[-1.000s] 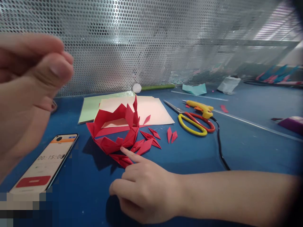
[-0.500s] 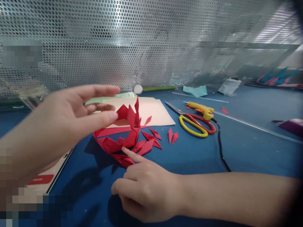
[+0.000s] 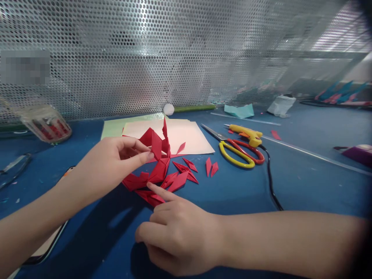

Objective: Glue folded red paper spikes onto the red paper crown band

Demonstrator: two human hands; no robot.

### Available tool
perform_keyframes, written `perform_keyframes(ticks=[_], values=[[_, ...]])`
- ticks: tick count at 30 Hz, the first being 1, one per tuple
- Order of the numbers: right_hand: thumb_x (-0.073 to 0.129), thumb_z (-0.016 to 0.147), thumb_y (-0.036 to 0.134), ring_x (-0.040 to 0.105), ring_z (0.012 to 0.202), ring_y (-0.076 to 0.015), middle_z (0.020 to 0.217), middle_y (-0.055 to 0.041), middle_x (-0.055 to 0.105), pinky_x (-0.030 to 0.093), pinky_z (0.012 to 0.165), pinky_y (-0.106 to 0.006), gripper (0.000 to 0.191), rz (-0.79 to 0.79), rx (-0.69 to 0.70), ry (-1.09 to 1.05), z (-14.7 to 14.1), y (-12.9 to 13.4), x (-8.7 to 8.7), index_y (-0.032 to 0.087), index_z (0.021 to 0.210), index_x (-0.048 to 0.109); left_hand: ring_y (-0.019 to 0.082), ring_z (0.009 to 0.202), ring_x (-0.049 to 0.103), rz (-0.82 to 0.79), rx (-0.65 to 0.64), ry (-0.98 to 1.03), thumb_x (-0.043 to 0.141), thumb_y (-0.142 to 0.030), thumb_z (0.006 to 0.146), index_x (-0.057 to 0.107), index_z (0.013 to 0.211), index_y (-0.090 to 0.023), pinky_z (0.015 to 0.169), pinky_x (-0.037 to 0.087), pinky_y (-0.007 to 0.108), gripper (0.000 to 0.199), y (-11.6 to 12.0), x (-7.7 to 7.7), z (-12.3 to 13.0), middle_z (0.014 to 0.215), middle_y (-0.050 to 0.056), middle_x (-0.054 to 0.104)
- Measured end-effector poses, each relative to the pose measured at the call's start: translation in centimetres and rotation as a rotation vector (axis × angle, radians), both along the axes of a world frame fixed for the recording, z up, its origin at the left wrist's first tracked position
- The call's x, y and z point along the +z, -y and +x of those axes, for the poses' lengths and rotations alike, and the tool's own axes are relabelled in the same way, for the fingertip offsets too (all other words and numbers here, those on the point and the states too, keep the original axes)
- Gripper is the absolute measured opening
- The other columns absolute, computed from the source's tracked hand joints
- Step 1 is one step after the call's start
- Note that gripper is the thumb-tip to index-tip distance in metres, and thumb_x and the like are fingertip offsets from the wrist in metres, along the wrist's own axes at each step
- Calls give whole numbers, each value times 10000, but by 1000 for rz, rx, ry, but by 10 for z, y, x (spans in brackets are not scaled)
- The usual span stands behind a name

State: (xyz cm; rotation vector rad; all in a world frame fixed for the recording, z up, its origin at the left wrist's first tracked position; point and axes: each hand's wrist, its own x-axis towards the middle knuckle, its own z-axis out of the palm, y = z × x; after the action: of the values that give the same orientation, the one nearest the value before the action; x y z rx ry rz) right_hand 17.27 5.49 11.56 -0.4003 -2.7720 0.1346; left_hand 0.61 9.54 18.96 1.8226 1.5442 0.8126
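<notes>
A red folded-paper ring [image 3: 158, 170] with upright points, like a small crown, rests on the blue table. My left hand [image 3: 124, 159] pinches one of its upright red points between thumb and fingers; part of the ring is hidden behind this hand. My right hand [image 3: 180, 232] has its index finger stretched out, its tip touching the ring's lower front edge, while the other fingers curl under and hold nothing visible. Beside the ring lie several loose red folded-paper pieces [image 3: 179, 181], and two small red ones [image 3: 208, 166] sit farther right.
Cream paper sheets [image 3: 192, 135] lie behind the ring. To their right are scissors [image 3: 236, 155] and a yellow glue gun [image 3: 247, 135] with a black cord. A jar [image 3: 48, 124] stands at left, near a phone [image 3: 48, 248]. Perforated metal mesh [image 3: 186, 50] forms the back.
My left hand has come down and closed from an open pose onto an upright red point of the ring. My right hand stays nearly where it was, index finger on the ring.
</notes>
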Motion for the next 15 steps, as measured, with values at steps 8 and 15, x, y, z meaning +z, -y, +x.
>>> perform_keyframes(ticks=[8, 15], values=[[453, 809, 168, 518, 544, -110, 615, 36, 624, 87, 1162, -410, 202, -16, -4, -2, 0, 0, 0, 163, 926, 618, 148, 674, 642, 27, -21, -31, 620, -481, 757, 658, 745, -257, 556, 465, 224, 227, 0, 2, 1, 732, -32, 722], [455, 814, 166, 512, 527, -102, 607, 35, 620, 79, 1161, -424, 200, -25, -11, 10, 0, 0, 2, 158, 924, 621, 54, 497, 407, 236, 6, 333, 565, -360, 845, 551, 727, -228, 490, 349, 180, 178, 3, 20, -5, 531, -71, 450]])
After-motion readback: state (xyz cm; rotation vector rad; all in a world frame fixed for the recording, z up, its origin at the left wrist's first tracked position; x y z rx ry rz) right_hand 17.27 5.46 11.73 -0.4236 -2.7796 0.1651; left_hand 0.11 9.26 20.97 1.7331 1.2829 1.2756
